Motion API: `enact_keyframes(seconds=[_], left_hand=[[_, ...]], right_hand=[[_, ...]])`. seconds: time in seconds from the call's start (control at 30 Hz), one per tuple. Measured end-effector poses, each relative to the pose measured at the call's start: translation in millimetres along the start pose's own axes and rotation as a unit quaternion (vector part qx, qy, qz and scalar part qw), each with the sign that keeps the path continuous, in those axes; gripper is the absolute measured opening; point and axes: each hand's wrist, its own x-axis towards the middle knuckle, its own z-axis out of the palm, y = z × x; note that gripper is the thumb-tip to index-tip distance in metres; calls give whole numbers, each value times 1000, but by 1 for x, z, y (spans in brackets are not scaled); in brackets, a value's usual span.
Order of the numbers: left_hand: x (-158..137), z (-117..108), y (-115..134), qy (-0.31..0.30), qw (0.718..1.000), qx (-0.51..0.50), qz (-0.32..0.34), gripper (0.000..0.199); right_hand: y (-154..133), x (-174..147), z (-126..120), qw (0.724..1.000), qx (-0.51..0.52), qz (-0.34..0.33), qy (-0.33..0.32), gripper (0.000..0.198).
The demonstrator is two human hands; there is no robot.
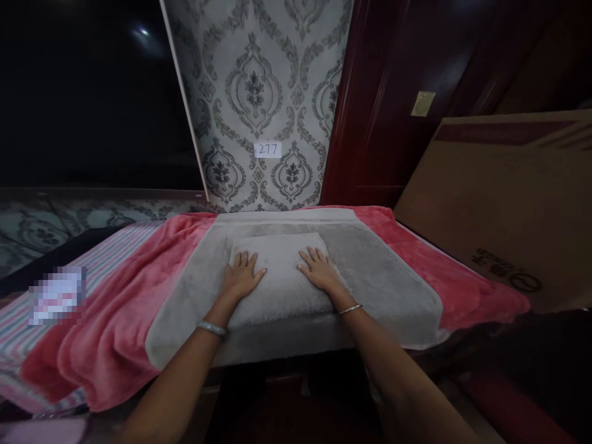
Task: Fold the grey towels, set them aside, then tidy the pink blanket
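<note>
Room: patterned wallpaper (254, 74) fills the far middle; a dark screen (92, 92) stands far left, dark red woodwork (370, 92) far right.
Left hand (240, 280): palm down on the left part of the plush piece, fingers spread and pointing far; nothing gripped.
Right hand (322, 273): palm down on its right part, fingers spread, angled far and left; nothing gripped either.
Wrists: pale bangle (211, 328) on the left, thin silvery bangle (351, 309) on the right.
Plush piece (282, 287): pale grey, fluffy, roughly rectangular, lying flat between and under both hands, near the middle of the grey cover. Folded cloth or thin cushion, cannot tell which.
Step in hand: reads as pressing or smoothing the plush piece, both palms sharing the work; direction of any stroke cannot be told from one view.
Next move calls for: in my judgement, even, light pressure if the palms slide, so the pile lies flat without dragging the grey cover; a lift would need fingertips worked under the edges first.
Grey cover (383, 287): spread beneath the plush piece, its near edge hanging down, a paler band along its far edge.
Red blanket (115, 308): shows left and right of the grey cover, rumpled in folds on the left.
Striped cloth (115, 246): farther left, partly under the red blanket; a pixelated patch there hides what lies on it.
Wall card (267, 149): white, handwritten "277", on the wallpaper beyond the hands.
Cardboard box (499, 209): large, leaning at the right, beyond the red blanket.
</note>
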Motion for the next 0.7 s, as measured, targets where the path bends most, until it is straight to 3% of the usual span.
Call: enact_keyframes(seconds=[0.5,0.7], left_hand=[[-3,1,0,26,1000,6,-4,72],[-3,0,-4,-7,1000,-12,-9,72]], right_hand=[[-1,-1,4,1000,-8,-10,28,61],[4,2,2,1000,5,-10,-4,61]])
